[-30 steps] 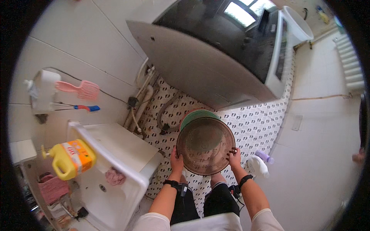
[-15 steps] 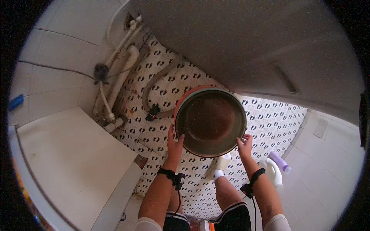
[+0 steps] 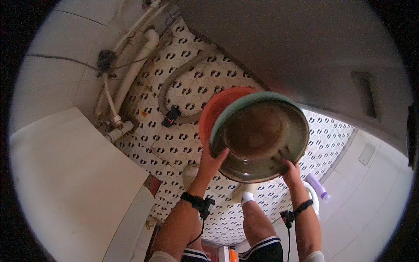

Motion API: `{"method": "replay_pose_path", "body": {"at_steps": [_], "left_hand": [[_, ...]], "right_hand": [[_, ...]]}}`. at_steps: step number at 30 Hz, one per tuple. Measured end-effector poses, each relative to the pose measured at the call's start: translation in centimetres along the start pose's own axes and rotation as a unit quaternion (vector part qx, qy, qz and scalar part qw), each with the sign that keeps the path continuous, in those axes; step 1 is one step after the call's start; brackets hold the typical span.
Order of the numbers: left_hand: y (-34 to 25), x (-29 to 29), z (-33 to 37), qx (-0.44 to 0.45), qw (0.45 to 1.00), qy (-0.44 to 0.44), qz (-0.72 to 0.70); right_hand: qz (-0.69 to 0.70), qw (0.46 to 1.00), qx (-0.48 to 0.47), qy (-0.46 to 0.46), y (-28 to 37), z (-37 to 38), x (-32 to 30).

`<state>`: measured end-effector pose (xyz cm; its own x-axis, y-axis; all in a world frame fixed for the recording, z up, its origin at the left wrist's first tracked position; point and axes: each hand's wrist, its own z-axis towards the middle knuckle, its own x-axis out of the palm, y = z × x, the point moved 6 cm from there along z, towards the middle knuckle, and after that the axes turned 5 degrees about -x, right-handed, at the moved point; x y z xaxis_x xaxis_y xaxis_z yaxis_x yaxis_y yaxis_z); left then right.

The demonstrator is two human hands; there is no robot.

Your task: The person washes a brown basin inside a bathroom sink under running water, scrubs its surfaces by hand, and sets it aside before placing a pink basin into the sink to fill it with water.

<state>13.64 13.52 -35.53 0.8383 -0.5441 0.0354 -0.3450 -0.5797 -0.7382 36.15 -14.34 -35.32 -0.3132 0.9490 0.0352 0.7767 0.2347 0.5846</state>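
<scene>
A round basin (image 3: 257, 135) with a dark, shiny brownish inside and a pale green outer band hangs in front of me, tilted. Whether that band is its own side or a second basin nested under it, I cannot tell. My left hand (image 3: 212, 163) grips the near left rim, thumb over the inside. At the near right rim, my right hand (image 3: 292, 172) holds on with the thumb inside; its other fingers are mostly hidden. Behind and left of it a red basin (image 3: 211, 113) is partly covered.
A grey hose (image 3: 163, 94) with a black clamp curves over the footprint-patterned floor. White pipes (image 3: 137, 72) run along the left wall. A white-topped surface (image 3: 65, 183) stands left, a large grey panel (image 3: 305, 48) ahead. A purple bottle (image 3: 317, 187) and a white jug (image 3: 312, 194) stand right.
The basin has shifted right and tilted, with both hands moving along with it. More of the red basin behind it now shows at the left.
</scene>
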Motion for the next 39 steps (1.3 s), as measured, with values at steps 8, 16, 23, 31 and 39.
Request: {"method": "replay_pose_path", "body": {"at_steps": [8, 16, 23, 31, 39], "left_hand": [[5.2, -2.3, 1.3, -0.074, 0.995, -0.070, 0.013], [13.7, -5.1, 4.9, -0.073, 0.990, -0.115, -0.024], [7.1, 0.4, 0.8, -0.157, 0.970, -0.139, 0.125], [9.9, -8.2, -4.7, -0.142, 0.959, -0.193, -0.154], [14.9, -11.8, -9.1, -0.255, 0.932, -0.195, -0.165]], "right_hand": [[0.032, 0.997, 0.019, -0.071, -0.6, -3.7, -8.2], [0.113, 0.988, 0.043, -0.093, -6.1, -4.3, -10.5], [0.212, 0.963, 0.061, -0.156, -6.0, -6.2, -17.9], [0.201, 0.958, 0.083, -0.189, -7.0, -4.5, -16.6], [0.219, 0.963, 0.116, -0.110, -11.8, -1.1, -11.8]]}}
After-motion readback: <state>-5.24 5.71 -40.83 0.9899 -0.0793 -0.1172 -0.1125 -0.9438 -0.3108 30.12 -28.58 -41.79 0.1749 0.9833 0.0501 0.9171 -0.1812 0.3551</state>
